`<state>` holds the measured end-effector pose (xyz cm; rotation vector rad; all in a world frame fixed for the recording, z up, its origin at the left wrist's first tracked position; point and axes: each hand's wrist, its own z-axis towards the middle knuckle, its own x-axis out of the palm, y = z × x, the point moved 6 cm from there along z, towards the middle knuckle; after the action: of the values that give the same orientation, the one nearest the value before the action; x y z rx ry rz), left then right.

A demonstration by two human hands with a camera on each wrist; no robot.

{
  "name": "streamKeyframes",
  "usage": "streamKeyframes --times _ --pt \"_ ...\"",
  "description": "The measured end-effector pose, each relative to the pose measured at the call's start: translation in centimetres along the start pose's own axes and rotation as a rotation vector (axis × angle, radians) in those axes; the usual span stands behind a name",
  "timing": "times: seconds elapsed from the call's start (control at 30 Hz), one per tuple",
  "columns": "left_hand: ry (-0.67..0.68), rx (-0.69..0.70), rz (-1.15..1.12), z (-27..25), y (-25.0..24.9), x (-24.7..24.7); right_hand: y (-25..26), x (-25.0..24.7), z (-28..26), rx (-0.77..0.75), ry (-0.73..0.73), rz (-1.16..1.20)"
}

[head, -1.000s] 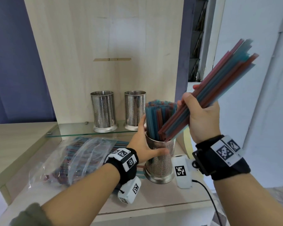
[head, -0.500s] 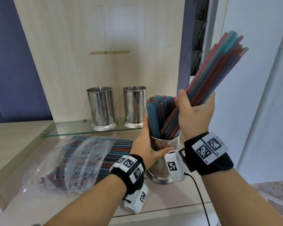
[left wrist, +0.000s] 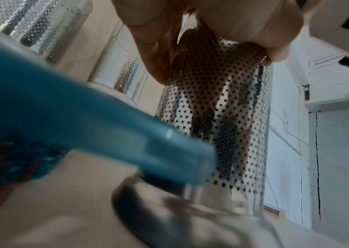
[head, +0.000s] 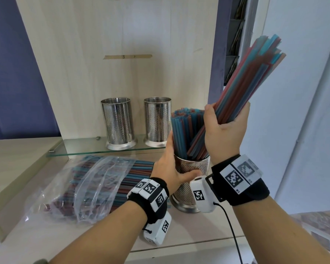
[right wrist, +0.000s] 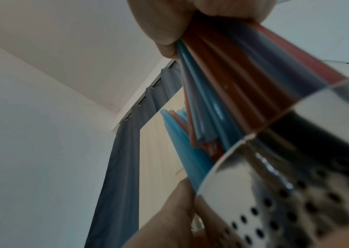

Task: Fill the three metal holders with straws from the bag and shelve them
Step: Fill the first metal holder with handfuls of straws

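A perforated metal holder (head: 191, 189) stands on the wooden counter, partly filled with upright blue and red straws (head: 181, 130). My left hand (head: 170, 168) grips its upper wall (left wrist: 218, 117). My right hand (head: 225, 128) grips a thick bundle of straws (head: 255, 77), tilted up to the right, its lower ends inside the holder's mouth (right wrist: 222, 100). Two empty holders (head: 118, 122) (head: 157, 121) stand on the glass shelf (head: 84, 149) behind. The clear bag of straws (head: 95, 185) lies on the counter to the left.
A wooden back panel (head: 122, 54) rises behind the glass shelf. A blue curtain (head: 11, 73) hangs at the left and a white wall (head: 303, 92) stands at the right. The counter's front edge (head: 179, 246) runs below my wrists.
My right hand has brought the straw bundle down and leftward, so its lower ends now sit in the holder. My left hand stays on the holder.
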<state>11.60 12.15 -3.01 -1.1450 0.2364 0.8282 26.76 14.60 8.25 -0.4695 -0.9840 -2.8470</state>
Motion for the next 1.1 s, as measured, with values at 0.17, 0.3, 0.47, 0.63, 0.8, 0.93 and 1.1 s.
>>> streamKeyframes --times 0.17,0.3,0.47,0.63,0.8,0.93,1.1 --pt "-0.016 0.008 -0.022 -0.5 -0.3 0.0 1.5 -0.8 0.0 -0.074 0.045 0.1" --pt "-0.016 0.011 -0.023 -0.6 -0.3 -0.1 2.1 -0.1 0.1 -0.092 0.137 0.02" --pt "-0.041 -0.006 -0.006 -0.6 -0.3 -0.1 -0.3 -0.5 0.7 0.03 0.03 0.092" --pt "-0.044 -0.005 0.009 -0.6 -0.2 0.0 -1.9 -0.6 0.7 0.106 -0.028 0.144" --pt "-0.055 0.004 0.006 -0.8 -0.3 -0.1 -2.7 0.5 0.2 0.132 0.115 -0.015" --pt "-0.061 -0.005 -0.023 -0.6 -0.1 -0.2 -3.1 1.9 0.1 0.126 0.262 -0.361" --pt "-0.058 -0.012 -0.038 -0.4 0.1 -0.2 -3.4 1.8 -0.3 0.165 0.194 -0.429"
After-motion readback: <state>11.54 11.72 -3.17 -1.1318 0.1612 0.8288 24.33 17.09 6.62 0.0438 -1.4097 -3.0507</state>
